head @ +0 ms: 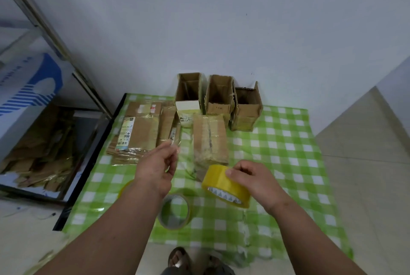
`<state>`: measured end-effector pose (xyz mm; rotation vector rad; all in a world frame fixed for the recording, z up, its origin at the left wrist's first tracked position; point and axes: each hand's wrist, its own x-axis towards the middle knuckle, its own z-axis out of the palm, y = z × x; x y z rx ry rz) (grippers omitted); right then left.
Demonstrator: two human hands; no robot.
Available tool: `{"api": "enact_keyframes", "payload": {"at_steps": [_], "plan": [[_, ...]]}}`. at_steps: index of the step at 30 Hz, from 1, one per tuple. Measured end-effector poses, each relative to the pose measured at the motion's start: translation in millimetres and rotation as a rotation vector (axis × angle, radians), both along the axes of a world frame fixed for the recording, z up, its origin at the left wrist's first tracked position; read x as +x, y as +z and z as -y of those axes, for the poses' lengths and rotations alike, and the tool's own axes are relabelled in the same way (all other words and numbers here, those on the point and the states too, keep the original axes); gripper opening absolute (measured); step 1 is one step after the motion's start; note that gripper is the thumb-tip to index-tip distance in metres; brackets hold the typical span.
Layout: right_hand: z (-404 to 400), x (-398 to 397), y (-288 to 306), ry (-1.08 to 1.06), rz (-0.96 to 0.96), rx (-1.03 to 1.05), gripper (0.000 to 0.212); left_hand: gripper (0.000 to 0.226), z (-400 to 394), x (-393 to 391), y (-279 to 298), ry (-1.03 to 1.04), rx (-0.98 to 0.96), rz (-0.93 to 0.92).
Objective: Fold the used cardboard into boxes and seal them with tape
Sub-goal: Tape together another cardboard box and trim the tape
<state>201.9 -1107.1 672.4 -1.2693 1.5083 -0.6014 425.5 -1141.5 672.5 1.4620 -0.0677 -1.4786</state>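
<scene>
Sandalled feet (177,260) at bottom edge, cut off; right hand (255,180) grips yellow tape roll (224,183) over checked cloth (288,164), near folded box (209,139); left hand (157,164) pinches pulled tape end (177,148); film light, floppy, sticky, likely to curl onto itself, so I hold edge only; box stiff, light; strip near-invisible, hard to trace; spare roll (175,211) partly behind my forearm.

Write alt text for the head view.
A right hand grips a yellow tape roll while the left hand pinches its pulled-out tape end, over a green checked cloth holding a taped box and three open boxes.
</scene>
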Motion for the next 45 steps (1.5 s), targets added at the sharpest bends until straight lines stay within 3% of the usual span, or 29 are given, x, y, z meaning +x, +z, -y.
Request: {"api": "enact_keyframes", "payload": {"at_steps": [3, 6, 15, 18, 26, 29, 32, 35, 41, 45], "plan": [[0.7, -4.0, 9.7, 0.008, 0.035, 0.025, 0.023, 0.005, -0.4, 1.8, 0.0, -0.092, 0.058, -0.052], [3.4, -7.2, 14.2, 0.021, 0.039, 0.026, 0.038, 0.012, 3.0, 3.0, -2.8, -0.142, 0.04, 0.011], [21.1, -16.8, 18.1, 0.123, 0.018, 0.014, 0.048, 0.017, 13.7, -12.2, -6.1, -0.105, 0.02, 0.327], [32.1, -28.7, 21.5, 0.143, 0.019, 0.008, 0.047, 0.015, 14.8, -19.4, -6.2, -0.054, 0.041, 0.319], [60.3, -62.6, 21.6, 0.308, -0.056, -0.008, 0.026, 0.025, 10.7, -39.9, 0.4, 0.047, 0.028, 0.048], [67.2, -72.2, 19.5, 0.349, -0.057, -0.004, 0.023, 0.028, 6.7, -43.5, 2.2, -0.045, 0.034, 0.106], [73.7, -78.9, 19.0, 0.382, -0.059, 0.002, 0.026, 0.013, 4.4, -50.9, 4.6, -0.1, 0.055, 0.183], [78.0, -81.9, 20.8, 0.427, -0.041, 0.013, 0.029, 0.015, 5.8, -54.6, 0.5, 0.001, 0.055, 0.26], [85.5, -81.1, 17.8, 0.462, -0.038, 0.075, 0.01, 0.025, 6.6, -53.7, -12.3, 0.124, 0.026, 0.325], [91.4, -81.7, 18.1, 0.428, -0.078, 0.029, 0.018, 0.025, 6.6, -59.3, -20.6, 0.204, -0.023, 0.322]]}}
